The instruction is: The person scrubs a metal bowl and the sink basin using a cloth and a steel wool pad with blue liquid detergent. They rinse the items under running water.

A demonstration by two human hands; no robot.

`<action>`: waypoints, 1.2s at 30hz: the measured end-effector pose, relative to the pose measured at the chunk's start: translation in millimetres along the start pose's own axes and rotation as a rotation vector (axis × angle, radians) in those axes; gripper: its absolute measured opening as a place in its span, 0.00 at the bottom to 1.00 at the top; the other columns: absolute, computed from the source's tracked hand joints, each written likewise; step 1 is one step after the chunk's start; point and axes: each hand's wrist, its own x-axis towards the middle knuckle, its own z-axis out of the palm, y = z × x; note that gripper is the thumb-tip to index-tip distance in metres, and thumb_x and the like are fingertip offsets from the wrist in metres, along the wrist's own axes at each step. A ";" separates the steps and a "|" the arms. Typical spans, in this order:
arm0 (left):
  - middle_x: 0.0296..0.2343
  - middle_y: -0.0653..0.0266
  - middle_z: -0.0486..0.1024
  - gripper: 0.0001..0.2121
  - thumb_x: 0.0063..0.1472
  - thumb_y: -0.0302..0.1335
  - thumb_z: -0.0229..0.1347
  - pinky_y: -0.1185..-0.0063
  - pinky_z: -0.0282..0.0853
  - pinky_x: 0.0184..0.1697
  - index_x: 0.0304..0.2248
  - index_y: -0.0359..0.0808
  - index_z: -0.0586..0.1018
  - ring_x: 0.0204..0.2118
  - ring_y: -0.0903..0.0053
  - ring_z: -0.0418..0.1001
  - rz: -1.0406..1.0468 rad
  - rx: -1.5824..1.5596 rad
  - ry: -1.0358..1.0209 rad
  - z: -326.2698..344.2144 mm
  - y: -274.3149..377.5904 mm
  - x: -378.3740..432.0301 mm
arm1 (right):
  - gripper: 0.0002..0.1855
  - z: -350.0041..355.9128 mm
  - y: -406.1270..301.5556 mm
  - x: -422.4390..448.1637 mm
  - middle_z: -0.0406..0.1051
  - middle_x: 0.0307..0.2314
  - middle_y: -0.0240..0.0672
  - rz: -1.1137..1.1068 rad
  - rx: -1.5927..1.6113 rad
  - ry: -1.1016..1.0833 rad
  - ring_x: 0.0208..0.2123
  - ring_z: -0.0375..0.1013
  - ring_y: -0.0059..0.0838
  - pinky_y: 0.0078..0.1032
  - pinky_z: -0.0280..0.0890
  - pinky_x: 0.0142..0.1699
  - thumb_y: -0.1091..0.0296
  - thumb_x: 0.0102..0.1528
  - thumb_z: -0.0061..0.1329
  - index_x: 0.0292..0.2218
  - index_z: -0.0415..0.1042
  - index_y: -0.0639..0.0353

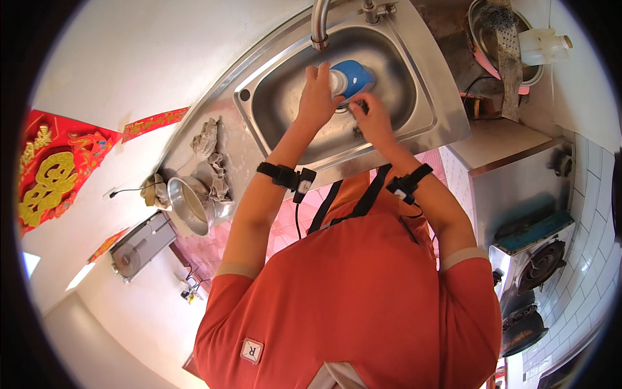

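Inside the stainless-steel sink (296,146) lies a blue plastic bottle (354,73) with a white cap or neck (338,82), tilted on its side. My left hand (316,97) grips it at the white end. Close against the bottle's near side is my right hand (376,119), fingers curled around a dark, fibrous scrubber (358,131) that looks like a scouring pad; the palm hides part of it. A drain (342,109) shows partly between the two hands. Above them hangs the metal faucet spout (319,29).
Left of the basin, the counter holds crumpled grey rags (206,138) and a metal basin (190,204). At right are a pan (478,34), a cloudy plastic container (539,46), a steel-topped cabinet (515,146) and a gas stove burner (540,265).
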 end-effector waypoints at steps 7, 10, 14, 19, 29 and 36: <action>0.45 0.46 0.62 0.38 0.42 0.19 0.66 0.61 0.67 0.48 0.53 0.38 0.60 0.46 0.45 0.67 0.049 0.022 -0.089 -6.1 -10.1 8.5 | 0.19 -28.3 -25.8 22.0 0.74 0.31 0.38 0.182 0.115 -0.005 0.35 0.73 0.30 0.28 0.68 0.42 0.64 0.45 0.62 0.38 0.74 0.62; 0.44 0.45 0.62 0.34 0.44 0.17 0.63 0.60 0.67 0.46 0.51 0.37 0.62 0.44 0.43 0.67 0.053 0.039 -0.091 -8.2 -9.4 8.0 | 0.17 -17.4 -48.6 15.8 0.74 0.30 0.42 0.113 0.070 -0.076 0.35 0.74 0.37 0.30 0.67 0.42 0.66 0.45 0.62 0.36 0.74 0.61; 0.43 0.44 0.63 0.27 0.47 0.16 0.59 0.58 0.67 0.43 0.48 0.36 0.63 0.42 0.40 0.68 0.061 0.026 -0.070 -5.7 -13.4 8.5 | 0.12 13.4 -49.5 20.6 0.71 0.27 0.44 -0.082 -0.057 0.027 0.33 0.71 0.47 0.38 0.66 0.39 0.70 0.43 0.59 0.30 0.70 0.62; 0.43 0.44 0.63 0.26 0.48 0.17 0.58 0.57 0.67 0.43 0.47 0.37 0.63 0.42 0.40 0.67 0.061 -0.012 -0.074 -8.2 -9.8 5.9 | 0.13 21.9 -41.1 24.2 0.70 0.26 0.43 -0.112 -0.070 0.105 0.32 0.71 0.47 0.38 0.66 0.39 0.70 0.42 0.59 0.29 0.69 0.62; 0.43 0.46 0.63 0.29 0.44 0.17 0.64 0.59 0.68 0.43 0.46 0.37 0.64 0.43 0.42 0.68 0.068 -0.031 -0.059 -9.5 -8.3 5.9 | 0.14 8.5 -25.0 55.4 0.75 0.24 0.42 0.172 0.086 0.161 0.27 0.76 0.34 0.28 0.69 0.37 0.64 0.42 0.58 0.31 0.75 0.62; 0.44 0.46 0.62 0.31 0.43 0.17 0.65 0.59 0.68 0.44 0.46 0.37 0.63 0.43 0.43 0.68 0.037 -0.035 -0.038 -5.1 -12.7 4.9 | 0.13 3.1 -55.4 66.3 0.74 0.24 0.41 0.096 -0.047 0.134 0.27 0.74 0.35 0.29 0.68 0.36 0.63 0.43 0.57 0.29 0.75 0.62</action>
